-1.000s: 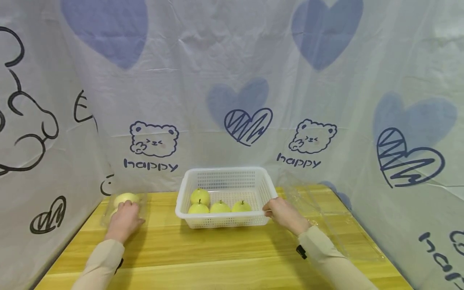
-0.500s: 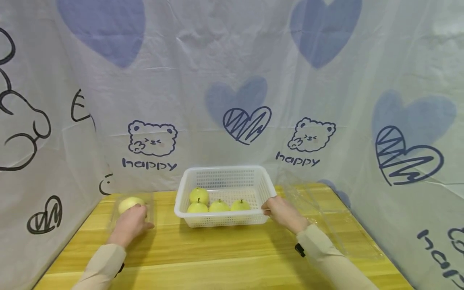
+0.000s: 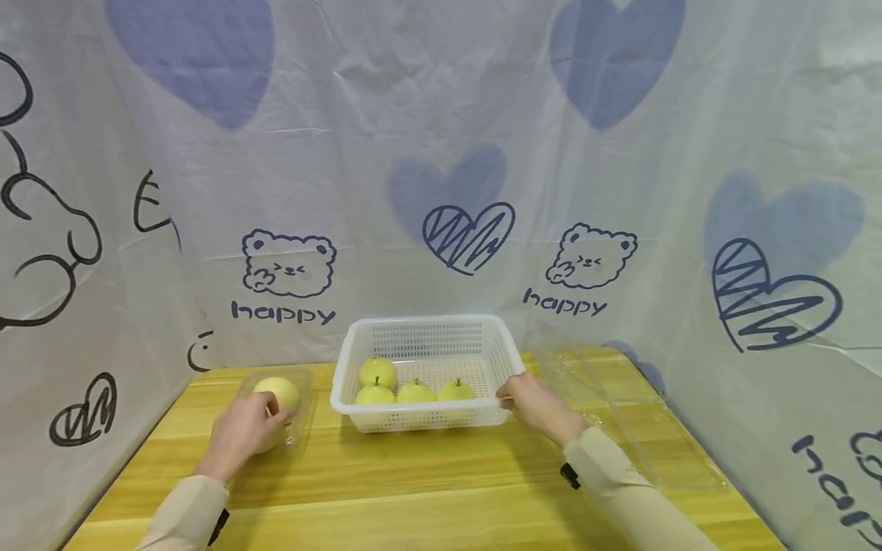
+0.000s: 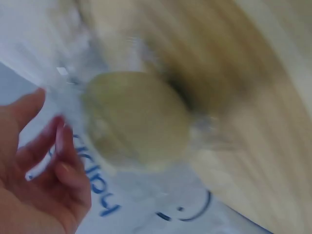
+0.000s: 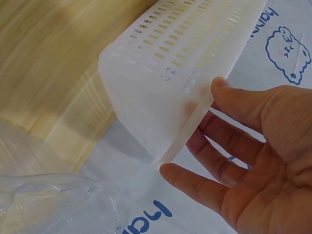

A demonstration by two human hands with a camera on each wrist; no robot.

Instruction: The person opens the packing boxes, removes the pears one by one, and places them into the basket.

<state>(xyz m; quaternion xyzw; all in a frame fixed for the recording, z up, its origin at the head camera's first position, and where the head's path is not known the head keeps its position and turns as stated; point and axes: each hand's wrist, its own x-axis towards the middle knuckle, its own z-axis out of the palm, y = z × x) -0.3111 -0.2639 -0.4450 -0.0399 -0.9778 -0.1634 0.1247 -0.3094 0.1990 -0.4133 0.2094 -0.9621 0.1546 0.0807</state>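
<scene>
My left hand (image 3: 241, 432) is at a clear plastic box (image 3: 307, 383) on the left of the table, its fingers overlapping a pale yellow pear (image 3: 277, 392) in it. In the left wrist view, the loosely bent fingers (image 4: 73, 175) show apart from the blurred pear (image 4: 136, 119). My right hand (image 3: 540, 405) pinches the front right corner of a white plastic basket (image 3: 427, 417), thumb on one side of the rim and fingers on the other. Several yellow pears (image 3: 416, 392) sit along the front and left of the basket.
Clear, thin plastic packaging (image 3: 641, 413) lies on the right side of the wooden table (image 3: 386, 490). A white curtain (image 3: 386, 191) printed with hearts and bears stands behind the table and along both sides.
The clear box with the pear has shifted to the right, and the left hand has moved slightly right, uncovering more of the pear. The right hand and the basket stay in place.
</scene>
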